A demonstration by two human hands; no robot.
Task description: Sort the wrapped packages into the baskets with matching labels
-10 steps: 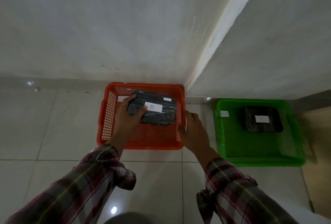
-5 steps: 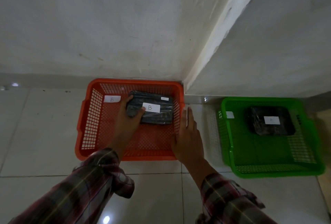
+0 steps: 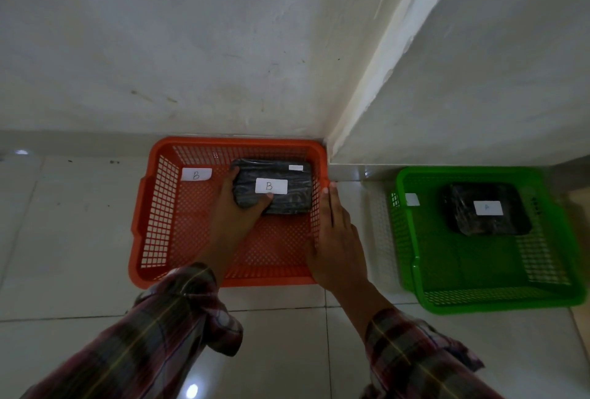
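Note:
An orange basket (image 3: pixel 150 223) with a white "B" label (image 3: pixel 196 174) on its floor sits against the wall. Inside it, at the back right, lies a black wrapped package (image 3: pixel 293 197) bearing a "B" label. My left hand (image 3: pixel 238 212) reaches into the basket and grips the package's left end. My right hand (image 3: pixel 335 239) lies flat with straight fingers along the outside of the basket's right wall. To the right, a green basket (image 3: pixel 412 271) holds another black wrapped package (image 3: pixel 510 216) with a white label that I cannot read clearly.
The baskets stand on a pale tiled floor (image 3: pixel 64 239) at the foot of white walls that meet in a jutting corner (image 3: pixel 367 105) between them. A strip of floor separates the two baskets.
The view has shifted nearer, so both baskets look larger. My left hand has lowered the "B" package onto the orange basket's floor. My right hand has slid forward along the basket's right wall.

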